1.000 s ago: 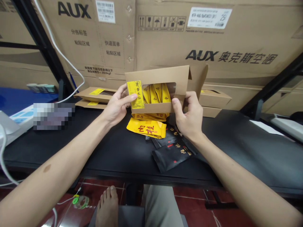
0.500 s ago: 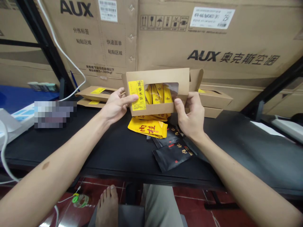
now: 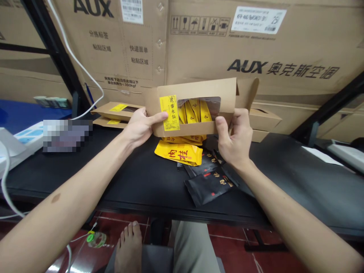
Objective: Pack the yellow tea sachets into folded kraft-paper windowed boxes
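Note:
A brown cardboard box [image 3: 199, 89] with a window and a yellow label [image 3: 170, 113] is held up above the table between both hands. My left hand [image 3: 142, 127] grips its left end, thumb on the label. At the right end my right hand [image 3: 236, 136] is closed on the box, thumb at the front, beside a raised end flap [image 3: 251, 91]. Yellow sachets [image 3: 196, 112] show upright through the window. Below the box lie a yellow sachet [image 3: 179, 152] with red characters and several black sachets [image 3: 210, 185], partly overlapping. The fingers behind the box are hidden.
Flat brown boxes [image 3: 108, 123] are stacked behind my left hand, and more boxes [image 3: 265, 120] stand at the right. Large cartons [image 3: 199, 57] form the back. A white cable [image 3: 82, 72] hangs at the left, near a white power strip [image 3: 25, 140]. A white paper [image 3: 321, 155] lies at right.
Both hands have shifted the box slightly right, and its right end has risen a little. The sachets inside lean differently in the window. The sachets on the table stay put.

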A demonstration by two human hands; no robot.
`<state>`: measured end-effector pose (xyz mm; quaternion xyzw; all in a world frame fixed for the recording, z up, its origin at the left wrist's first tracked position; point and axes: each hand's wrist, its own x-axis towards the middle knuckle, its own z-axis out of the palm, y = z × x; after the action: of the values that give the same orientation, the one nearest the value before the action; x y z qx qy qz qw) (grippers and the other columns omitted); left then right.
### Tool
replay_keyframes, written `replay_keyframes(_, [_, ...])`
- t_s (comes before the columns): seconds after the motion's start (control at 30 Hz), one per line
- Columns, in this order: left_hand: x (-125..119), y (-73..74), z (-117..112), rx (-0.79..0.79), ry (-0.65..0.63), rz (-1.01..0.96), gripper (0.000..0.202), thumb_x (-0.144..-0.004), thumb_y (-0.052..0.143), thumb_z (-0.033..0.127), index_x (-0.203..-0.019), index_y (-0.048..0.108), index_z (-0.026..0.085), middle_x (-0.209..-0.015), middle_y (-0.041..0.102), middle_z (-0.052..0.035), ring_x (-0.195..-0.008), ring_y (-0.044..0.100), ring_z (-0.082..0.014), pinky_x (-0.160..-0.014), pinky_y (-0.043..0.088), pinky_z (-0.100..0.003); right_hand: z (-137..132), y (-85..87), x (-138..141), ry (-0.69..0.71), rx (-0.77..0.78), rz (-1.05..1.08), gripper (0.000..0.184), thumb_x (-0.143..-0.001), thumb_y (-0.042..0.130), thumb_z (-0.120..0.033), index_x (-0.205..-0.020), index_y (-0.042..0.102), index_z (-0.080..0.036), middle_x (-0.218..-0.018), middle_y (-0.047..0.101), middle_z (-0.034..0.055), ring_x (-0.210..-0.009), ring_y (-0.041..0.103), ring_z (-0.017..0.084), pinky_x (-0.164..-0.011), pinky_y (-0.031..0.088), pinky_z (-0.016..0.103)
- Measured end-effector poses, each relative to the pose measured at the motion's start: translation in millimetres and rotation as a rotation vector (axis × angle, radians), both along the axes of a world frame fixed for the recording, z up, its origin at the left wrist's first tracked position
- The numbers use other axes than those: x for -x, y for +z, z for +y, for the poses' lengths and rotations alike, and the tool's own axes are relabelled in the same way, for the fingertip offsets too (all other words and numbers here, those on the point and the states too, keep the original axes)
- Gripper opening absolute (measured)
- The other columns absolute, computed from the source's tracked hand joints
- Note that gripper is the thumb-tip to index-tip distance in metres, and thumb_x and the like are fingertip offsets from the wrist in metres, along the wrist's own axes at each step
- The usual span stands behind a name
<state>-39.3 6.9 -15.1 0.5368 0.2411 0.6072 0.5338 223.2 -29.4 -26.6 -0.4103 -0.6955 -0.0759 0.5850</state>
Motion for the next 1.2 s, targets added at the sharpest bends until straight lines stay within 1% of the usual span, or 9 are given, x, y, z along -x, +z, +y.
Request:
replay_keyframes(0.17, [4.3,-1.6,1.1,0.029,-0.051,0.016,0.055,-0.060,0.101,0.045,-0.102,0.079,0.016,-0.116,0.084,-0.0137,-0.132,0.069,-0.0406,-0.114,0.057,-0.054,1.8,0.0,-1.9,-0.080,-0.053,-0.029,0.045,-0.102,0.047,-0.068,-0.113,0.062,-0.027,-0.089,0.067,0.0058,-0.081,0.066,0.025,-0.076,0.054,0.044])
replay_keyframes(0.33, [6.4,1.8,-0.6,-0.009,-0.037,-0.025,0.047,-0.067,0.098,0.033,-0.107,0.079,0.016,-0.126,0.081,-0.0132,-0.136,0.067,-0.0373,-0.118,0.054,-0.050,-0.1,2.4,-1.5,-0.099,-0.077,-0.057,0.043,-0.103,0.046,-0.067,-0.106,0.061,-0.027,-0.082,0.065,0.0037,-0.071,0.063,0.021,-0.068,0.053,0.040])
replay_keyframes(0.47, [6.8,8.2,-5.4,-0.047,-0.013,-0.039,0.046,-0.070,0.094,0.026,-0.111,0.075,0.017,-0.132,0.078,-0.0131,-0.140,0.063,-0.0353,-0.121,0.051,-0.049,-2.5,5.3,-1.9,-0.089,-0.078,-0.062,0.041,-0.103,0.047,-0.066,-0.104,0.060,-0.027,-0.084,0.068,0.0041,-0.071,0.064,0.021,-0.069,0.054,0.040])
replay_keyframes(0.67, [3.4,22.7,-8.3,-0.116,0.075,-0.004,0.045,-0.070,0.090,0.023,-0.111,0.073,0.019,-0.129,0.079,-0.0113,-0.139,0.063,-0.0385,-0.118,0.052,-0.052,0.8,11.1,-11.0,-0.056,-0.085,-0.075,0.033,-0.103,0.052,-0.059,-0.099,0.057,-0.027,-0.082,0.066,0.0032,-0.068,0.062,0.020,-0.066,0.052,0.039])
replay_keyframes(0.77, [-4.3,31.4,-3.5,-0.108,0.081,0.017,0.052,-0.068,0.088,0.021,-0.118,0.072,0.021,-0.132,0.078,-0.0084,-0.138,0.063,-0.0378,-0.115,0.055,-0.051,4.1,12.7,-19.2,-0.084,-0.081,-0.064,0.031,-0.102,0.053,-0.058,-0.098,0.056,-0.027,-0.079,0.064,0.0025,-0.065,0.060,0.020,-0.065,0.051,0.039])
replay_keyframes(0.9, [-22.4,40.6,5.5,-0.112,-0.021,0.066,0.072,-0.071,0.080,0.014,-0.139,0.064,0.029,-0.141,0.073,-0.0027,-0.143,0.060,-0.0347,-0.116,0.054,-0.051,10.5,17.0,-33.1,-0.162,-0.066,-0.064,0.034,-0.102,0.052,-0.060,-0.098,0.057,-0.027,-0.076,0.063,0.0018,-0.062,0.058,0.019,-0.065,0.052,0.040])
replay_keyframes(1.03, [-44.9,46.3,16.6,-0.077,-0.074,0.045,0.079,-0.072,0.068,0.009,-0.148,0.057,0.030,-0.140,0.073,-0.0019,-0.142,0.060,-0.0322,-0.116,0.053,-0.051,19.0,40.4,-48.4,-0.168,-0.076,-0.164,0.032,-0.103,0.053,-0.059,-0.101,0.058,-0.027,-0.081,0.067,0.0026,-0.068,0.061,0.019,-0.070,0.054,0.040])
replay_keyframes(1.13, [-62.4,50.6,23.3,-0.043,-0.120,-0.005,0.074,-0.075,0.061,0.012,-0.146,0.058,0.032,-0.141,0.072,-0.0001,-0.138,0.063,-0.0305,-0.113,0.055,-0.052,24.4,75.8,-54.7,-0.196,-0.090,-0.282,0.022,-0.104,0.055,-0.048,-0.102,0.057,-0.026,-0.088,0.070,0.0027,-0.077,0.063,0.018,-0.080,0.055,0.038])
replay_keyframes(1.2, [-73.6,53.2,25.3,-0.020,-0.151,-0.033,0.069,-0.076,0.057,0.013,-0.143,0.059,0.032,-0.142,0.071,0.0006,-0.134,0.065,-0.0299,-0.110,0.057,-0.052,28.3,103.3,-53.8,-0.196,-0.087,-0.350,0.012,-0.103,0.058,-0.035,-0.106,0.056,-0.024,-0.102,0.073,0.0030,-0.090,0.066,0.017,-0.089,0.054,0.038])
